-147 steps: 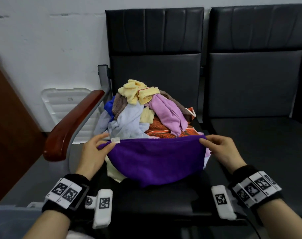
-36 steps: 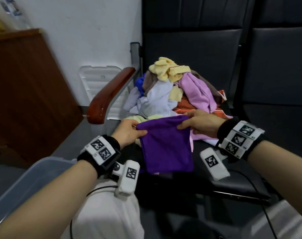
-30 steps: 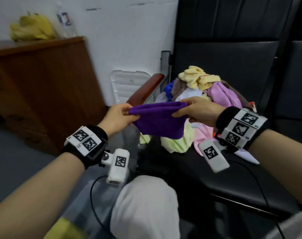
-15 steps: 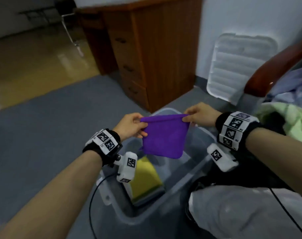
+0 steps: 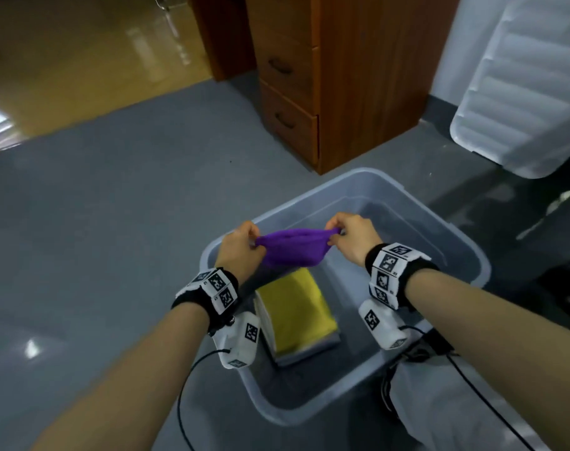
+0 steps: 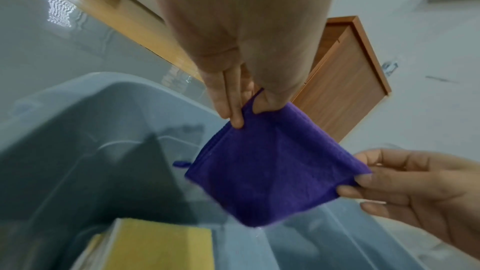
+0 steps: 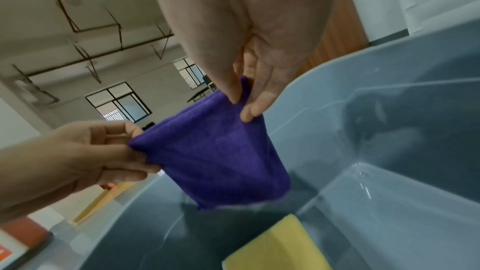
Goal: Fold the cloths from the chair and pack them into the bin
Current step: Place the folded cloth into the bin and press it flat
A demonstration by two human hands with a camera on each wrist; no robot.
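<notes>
A folded purple cloth [image 5: 293, 249] hangs between my two hands over the translucent grey bin [image 5: 466, 255] on the floor. My left hand [image 5: 241, 245] pinches its left top corner and my right hand [image 5: 348, 237] pinches its right top corner. In the left wrist view the purple cloth [image 6: 270, 171] hangs as a square, with my left hand [image 6: 244, 114] above and my right hand [image 6: 363, 180] at the far corner. Inside the bin lies a stack of folded cloths with a yellow cloth [image 5: 296, 310] on top. The right wrist view shows the purple cloth [image 7: 215, 161] above the yellow cloth [image 7: 278, 249].
A wooden drawer cabinet [image 5: 326, 76] stands just beyond the bin. The white bin lid [image 5: 521, 99] leans against the wall at the upper right. Grey floor [image 5: 98, 222] lies to the left. My light-trousered knee [image 5: 446, 411] is beside the bin's near right corner.
I have turned from the chair to the bin, carrying the folded purple cloth. In the last half second the cloth has dropped lower, down to the bin's rim above the yellow stack.
</notes>
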